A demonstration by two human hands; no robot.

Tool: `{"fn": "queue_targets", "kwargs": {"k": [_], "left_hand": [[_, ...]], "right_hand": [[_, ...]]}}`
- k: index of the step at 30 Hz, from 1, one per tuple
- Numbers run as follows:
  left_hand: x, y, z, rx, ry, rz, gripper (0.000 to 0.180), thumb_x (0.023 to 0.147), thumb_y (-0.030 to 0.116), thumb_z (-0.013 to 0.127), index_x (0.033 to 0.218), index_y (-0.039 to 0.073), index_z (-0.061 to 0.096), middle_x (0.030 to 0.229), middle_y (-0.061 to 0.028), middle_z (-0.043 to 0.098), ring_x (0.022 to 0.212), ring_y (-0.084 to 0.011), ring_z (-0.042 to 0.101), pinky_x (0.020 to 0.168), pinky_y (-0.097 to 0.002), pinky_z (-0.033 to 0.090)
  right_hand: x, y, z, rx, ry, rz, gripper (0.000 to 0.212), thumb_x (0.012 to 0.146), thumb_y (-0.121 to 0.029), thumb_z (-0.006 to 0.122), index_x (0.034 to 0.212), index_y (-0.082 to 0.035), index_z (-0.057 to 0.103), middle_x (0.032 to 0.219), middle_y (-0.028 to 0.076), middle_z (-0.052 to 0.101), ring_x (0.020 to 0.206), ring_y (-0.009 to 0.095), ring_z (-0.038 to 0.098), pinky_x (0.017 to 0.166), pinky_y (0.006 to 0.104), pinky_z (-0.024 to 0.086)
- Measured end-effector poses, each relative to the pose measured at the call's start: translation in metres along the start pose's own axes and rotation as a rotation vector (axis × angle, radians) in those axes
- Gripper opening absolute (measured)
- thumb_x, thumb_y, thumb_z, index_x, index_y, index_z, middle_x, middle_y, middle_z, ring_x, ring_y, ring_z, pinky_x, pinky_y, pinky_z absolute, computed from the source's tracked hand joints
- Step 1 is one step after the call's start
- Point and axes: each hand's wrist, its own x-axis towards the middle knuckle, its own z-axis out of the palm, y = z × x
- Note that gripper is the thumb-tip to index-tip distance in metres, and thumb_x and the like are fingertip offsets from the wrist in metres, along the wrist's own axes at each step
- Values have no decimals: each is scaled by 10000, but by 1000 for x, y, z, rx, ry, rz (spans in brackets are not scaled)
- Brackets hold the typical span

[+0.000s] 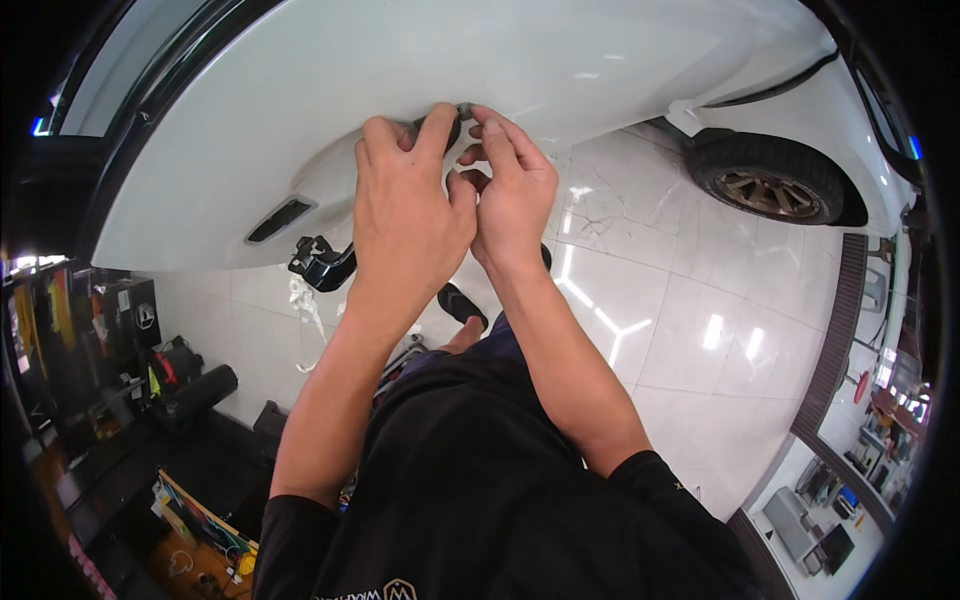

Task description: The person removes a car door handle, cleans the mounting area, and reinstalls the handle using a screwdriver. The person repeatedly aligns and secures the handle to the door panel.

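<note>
Both of my hands are up at the recess of a white car door (330,90). My left hand (410,205) has its fingers bent over a small dark fitting (454,132) in the door, gripping or pressing it. My right hand (515,185) is beside it, thumb and index finger closing on a small grey end piece (464,110) of that fitting. The fingers hide most of the part, so its kind is unclear. Left of my hands, the door has a dark slot (280,220). Below the slot is a glossy black curved part (322,264), partly behind my left wrist.
A car wheel (770,182) with a bronze rim is at the right. Crumpled white strips (306,305) lie on the tiled floor (680,320). Dark shelves (75,330) stand at the left, with a black cylinder (203,390) nearby. A bench with tools (800,525) is at the lower right.
</note>
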Motion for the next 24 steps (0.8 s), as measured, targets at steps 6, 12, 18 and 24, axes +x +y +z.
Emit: {"fn": "queue_targets", "kwargs": {"k": [6,12,18,24], "left_hand": [[0,-3,-1,-8,-19,12,570,829,60,645,1394,92,581,1093,-199,488,1028,-373,528,888,-480,483],[-1,-4,-2,-7,-44,14,611,803,42,640,1407,94,566,1100,-203,483,1037,-385,524,892,-494,479],[0,-5,1,7,-37,36,623,797,38,640,1412,96,557,1099,-203,481,1050,-389,516,888,-500,477],[-1,-6,-3,-17,-29,17,625,794,15,630,1410,98,562,1111,-208,490,1060,-399,524,889,-502,483]], "right_hand": [[9,6,-7,-200,-55,-209,218,1036,-111,611,1120,27,758,1059,78,688,802,118,642,615,250,513],[12,2,-13,-300,-100,-320,176,1015,-73,628,1081,20,762,1094,86,688,819,124,654,642,248,516],[15,4,-8,-346,-69,-363,140,974,-65,676,1037,20,767,1038,82,712,831,131,672,672,245,525],[19,-1,1,-417,12,-266,187,953,-93,722,1031,75,748,868,114,750,733,145,720,509,263,544]]}}
